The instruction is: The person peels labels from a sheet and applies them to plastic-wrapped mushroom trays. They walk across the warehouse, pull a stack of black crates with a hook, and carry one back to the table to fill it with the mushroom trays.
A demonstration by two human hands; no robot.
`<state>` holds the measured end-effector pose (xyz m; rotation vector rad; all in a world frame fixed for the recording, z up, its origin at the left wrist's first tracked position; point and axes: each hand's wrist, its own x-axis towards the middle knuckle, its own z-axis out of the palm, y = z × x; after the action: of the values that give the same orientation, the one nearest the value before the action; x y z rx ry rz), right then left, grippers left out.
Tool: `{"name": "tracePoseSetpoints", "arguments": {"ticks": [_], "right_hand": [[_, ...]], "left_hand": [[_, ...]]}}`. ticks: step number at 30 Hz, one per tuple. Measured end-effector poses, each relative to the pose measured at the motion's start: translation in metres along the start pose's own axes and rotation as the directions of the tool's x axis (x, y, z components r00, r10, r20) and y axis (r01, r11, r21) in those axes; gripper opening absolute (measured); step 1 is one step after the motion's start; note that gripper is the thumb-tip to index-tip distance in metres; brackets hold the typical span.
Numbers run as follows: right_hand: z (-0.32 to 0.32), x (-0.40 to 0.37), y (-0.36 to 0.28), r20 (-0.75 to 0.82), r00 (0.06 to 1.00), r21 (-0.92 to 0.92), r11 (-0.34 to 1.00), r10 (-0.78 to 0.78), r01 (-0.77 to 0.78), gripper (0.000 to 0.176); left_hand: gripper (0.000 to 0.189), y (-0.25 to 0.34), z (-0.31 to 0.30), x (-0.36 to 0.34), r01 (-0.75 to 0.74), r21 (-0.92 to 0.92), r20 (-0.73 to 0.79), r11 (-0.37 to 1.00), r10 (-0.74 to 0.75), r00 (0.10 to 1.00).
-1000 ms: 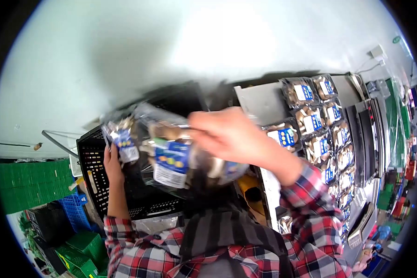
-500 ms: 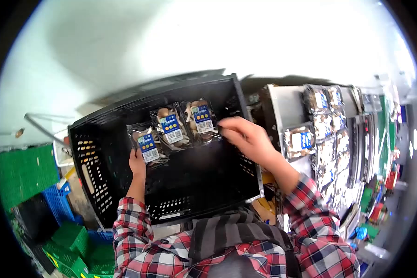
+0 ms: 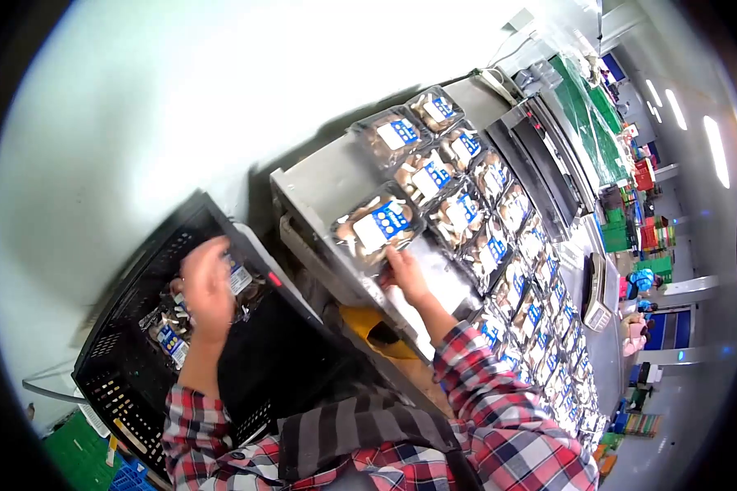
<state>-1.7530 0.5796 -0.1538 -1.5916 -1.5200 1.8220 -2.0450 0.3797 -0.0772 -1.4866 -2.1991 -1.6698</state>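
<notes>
At a grey metal table's (image 3: pixel 315 176) edge, the right hand (image 3: pixel 407 277) meets a film-wrapped, blue-and-white-labelled mushroom tray (image 3: pixel 378 222), which a one-sided pinch could drop; left hand (image 3: pixel 208 288), above black plastic crate (image 3: pixel 282 360); neither grip discernible.

Right hand (image 3: pixel 407 278) moved to tabletop pack (image 3: pixel 378 222), left hand (image 3: pixel 208 288) shifted

- A checked shirt (image 3: pixel 512 458) in red, white and a dark navy or black, the bands crossing into large squares.
- Left sleeve (image 3: pixel 195 430) and right sleeve (image 3: pixel 483 376) in the same check, loose and creased, both ending along the forearm.
- Across the chest, a striped cloth (image 3: pixel 356 432) in broad black and grey bands; whether apron or scarf is unclear.
- Left hand (image 3: pixel 208 286) and right hand (image 3: pixel 403 274) bare, as are the wrists.
</notes>
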Motion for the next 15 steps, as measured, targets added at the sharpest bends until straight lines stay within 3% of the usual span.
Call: {"name": "tracePoseSetpoints", "arguments": {"ticks": [2, 4, 6, 8, 9, 10, 11, 12, 13, 14, 15], "right_hand": [[0.003, -0.003, -0.014, 0.040, 0.999, -0.039, 0.999, -0.001, 0.002, 0.042], [-0.001, -0.009, -0.018, 0.040, 0.999, 0.162, 0.987, -0.011, 0.005, 0.048], [-0.027, 0.001, -0.003, 0.024, 0.996, 0.551, 0.830, 0.091, -0.089, 0.052], [-0.061, 0.018, 0.017, 0.028, 0.998, 0.791, 0.612, -0.049, 0.008, 0.051], [-0.074, 0.027, 0.022, 0.056, 0.992, 0.903, 0.430, -0.115, -0.001, 0.048], [-0.088, 0.044, 0.033, 0.074, 0.989, 0.919, 0.394, -0.129, -0.017, 0.047], [-0.090, 0.051, 0.033, -0.015, 0.995, 0.908, 0.415, -0.100, 0.055, 0.046], [-0.093, 0.061, 0.039, -0.162, 0.986, 0.856, 0.503, 0.036, 0.122, 0.042], [-0.085, 0.054, 0.022, -0.156, 0.985, 0.937, 0.326, 0.071, 0.125, 0.039], [-0.084, 0.062, 0.017, -0.240, 0.956, 0.952, 0.233, 0.167, 0.198, 0.035], [-0.092, 0.069, 0.024, -0.292, 0.940, 0.941, 0.230, 0.175, 0.249, 0.031]], "left_hand": [[0.027, 0.037, 0.062, 0.033, -0.074, 0.056, 0.248, 0.996, 0.058, 0.967], [0.029, 0.028, 0.130, 0.039, -0.121, 0.200, 0.368, 0.972, 0.040, 0.929], [0.030, 0.012, 0.172, 0.048, -0.210, 0.318, 0.570, 0.924, -0.010, 0.821], [0.026, 0.015, 0.196, 0.057, -0.070, 0.344, 0.669, 0.936, -0.192, 0.718], [0.021, 0.008, 0.206, 0.052, -0.021, 0.222, 0.664, 0.975, -0.136, 0.735], [0.020, 0.009, 0.209, 0.049, 0.121, 0.115, 0.712, 0.986, -0.167, 0.682], [0.018, 0.009, 0.211, 0.034, 0.282, -0.103, 0.642, 0.954, -0.153, 0.751], [0.017, 0.015, 0.207, 0.023, 0.302, -0.242, 0.559, 0.922, -0.122, 0.820], [0.014, 0.026, 0.199, 0.022, 0.291, -0.036, 0.572, 0.956, -0.220, 0.791], [0.015, 0.038, 0.185, 0.020, 0.233, -0.060, 0.456, 0.971, -0.181, 0.872], [0.018, 0.056, 0.162, 0.019, 0.186, -0.113, 0.318, 0.976, -0.142, 0.937]]}}
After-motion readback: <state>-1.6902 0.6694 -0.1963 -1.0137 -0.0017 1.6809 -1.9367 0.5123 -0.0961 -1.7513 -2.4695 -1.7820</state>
